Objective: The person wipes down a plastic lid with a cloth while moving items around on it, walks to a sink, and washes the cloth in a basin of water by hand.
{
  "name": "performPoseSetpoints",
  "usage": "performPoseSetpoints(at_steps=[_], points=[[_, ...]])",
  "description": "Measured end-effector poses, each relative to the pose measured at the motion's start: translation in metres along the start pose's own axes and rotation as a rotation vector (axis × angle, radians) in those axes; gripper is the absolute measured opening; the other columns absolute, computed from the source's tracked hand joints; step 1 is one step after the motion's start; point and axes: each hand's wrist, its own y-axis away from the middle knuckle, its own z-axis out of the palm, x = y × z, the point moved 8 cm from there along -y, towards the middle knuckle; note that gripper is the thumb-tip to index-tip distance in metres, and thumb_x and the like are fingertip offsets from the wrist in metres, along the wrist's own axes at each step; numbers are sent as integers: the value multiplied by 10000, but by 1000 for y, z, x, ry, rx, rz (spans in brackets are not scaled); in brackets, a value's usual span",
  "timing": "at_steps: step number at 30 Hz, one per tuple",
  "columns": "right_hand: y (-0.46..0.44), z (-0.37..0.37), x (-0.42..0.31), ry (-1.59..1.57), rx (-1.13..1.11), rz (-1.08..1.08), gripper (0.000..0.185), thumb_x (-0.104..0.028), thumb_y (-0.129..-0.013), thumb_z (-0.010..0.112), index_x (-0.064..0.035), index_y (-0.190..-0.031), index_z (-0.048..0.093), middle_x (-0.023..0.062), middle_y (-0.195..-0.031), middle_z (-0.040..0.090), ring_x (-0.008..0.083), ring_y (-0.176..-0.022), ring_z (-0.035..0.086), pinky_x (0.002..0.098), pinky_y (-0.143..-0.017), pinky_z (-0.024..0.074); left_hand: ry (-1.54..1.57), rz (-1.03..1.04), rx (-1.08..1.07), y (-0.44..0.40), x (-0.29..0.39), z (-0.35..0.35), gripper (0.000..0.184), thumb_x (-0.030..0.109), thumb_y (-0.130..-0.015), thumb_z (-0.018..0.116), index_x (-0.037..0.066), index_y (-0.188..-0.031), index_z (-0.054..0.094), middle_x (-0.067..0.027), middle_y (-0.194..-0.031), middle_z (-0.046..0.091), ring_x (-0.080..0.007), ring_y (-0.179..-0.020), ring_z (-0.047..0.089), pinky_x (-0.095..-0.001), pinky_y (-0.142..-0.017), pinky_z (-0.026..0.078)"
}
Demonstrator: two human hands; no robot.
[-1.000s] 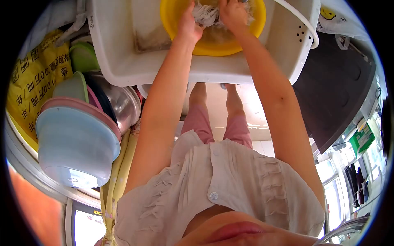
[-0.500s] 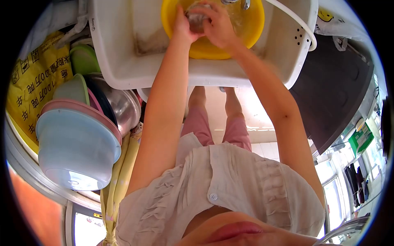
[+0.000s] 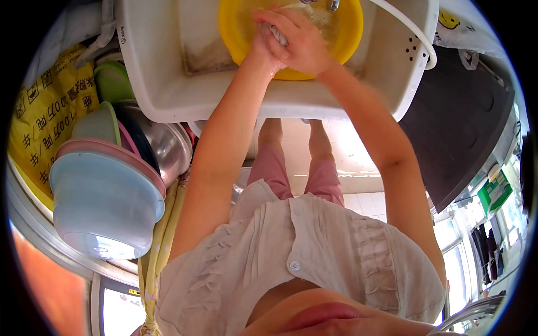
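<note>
Both of my hands are pressed together over a yellow basin (image 3: 351, 42) that stands inside a white sink (image 3: 168, 95). Between them is a crumpled greyish-white cloth (image 3: 277, 35), of which only a small piece shows. My left hand (image 3: 265, 49) is closed around it from the left and below, largely covered by the other hand. My right hand (image 3: 305, 42) wraps over the top, fingers folded across the left. Cloudy, foamy water (image 3: 319, 19) lies in the basin behind the hands.
Metal tap (image 3: 333, 5) at the sink's back; a white hose (image 3: 412, 33) arches over its right side. Stacked basins, a light blue one (image 3: 106, 196) foremost, and a steel bowl (image 3: 171, 143) stand left by a yellow bag (image 3: 50, 117). A dark panel (image 3: 459, 129) is right.
My hands have closed more tightly together and shifted slightly nearer my body. The cloth, more exposed before, is now mostly covered by my fingers.
</note>
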Motion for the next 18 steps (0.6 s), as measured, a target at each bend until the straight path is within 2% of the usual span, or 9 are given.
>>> performPoseSetpoints(at_steps=[3,4,7,9,10,12,15,17,18], points=[[16,16,21,-270,160,352,179,12,-935,537,-16,-1086,628,82,-943,652,169,-781,608,301,-665,513,-172,204,92,-19,12,-25,360,385,-1016,431,85,-970,625,-93,-923,682,-233,-803,652,-419,-670,532],[33,20,39,-497,342,598,147,23,-956,519,-15,-1043,630,52,-914,640,125,-763,580,273,-636,501,-292,307,129,-29,18,-41,355,358,-1014,430,74,-944,630,-98,-885,677,-230,-769,642,-420,-667,527],[64,41,77,-782,537,863,114,-18,-986,514,-22,-987,628,13,-877,611,78,-744,544,228,-615,459,-530,516,201,-32,25,-38,352,304,-1009,426,53,-891,642,-107,-808,667,-225,-702,623,-420,-660,517],[66,33,85,-660,626,892,141,-26,-994,489,-45,-957,625,11,-824,601,75,-695,522,227,-586,431,-1469,999,647,2,52,-2,381,283,-1006,440,13,-817,632,-195,-747,646,-302,-689,628,-461,-651,482],[68,36,89,-856,729,980,137,-56,-999,491,-44,-978,626,19,-821,611,80,-689,532,236,-590,437,-1470,1000,644,1,51,0,381,283,-1006,440,13,-817,632,-195,-747,646,-302,-689,628,-461,-651,482],[79,43,101,-1050,832,1059,143,-86,-1003,492,-42,-999,627,27,-818,621,86,-684,541,246,-594,444,-1763,1319,627,11,45,28,366,266,-985,476,-1,-787,631,-255,-731,630,-397,-687,624,-500,-638,470],[112,58,145,-1105,764,1157,161,-157,-999,519,-33,-1028,616,45,-834,645,130,-736,598,285,-700,514,-1919,1199,619,11,32,38,329,260,-975,485,27,-815,653,-250,-742,647,-454,-675,614,-525,-612,471],[134,75,159,-1297,784,1430,167,-39,-952,466,-49,-1083,569,46,-866,578,184,-781,545,326,-722,494,-1976,1168,626,6,27,33,322,261,-973,486,33,-817,652,-244,-723,643,-458,-660,614,-534,-606,473],[131,73,156,-1298,785,1429,167,-39,-952,466,-49,-1083,569,46,-866,578,184,-781,545,326,-722,494,-2033,1138,636,3,25,31,315,262,-971,488,39,-820,650,-238,-704,639,-461,-645,614,-543,-600,475]])
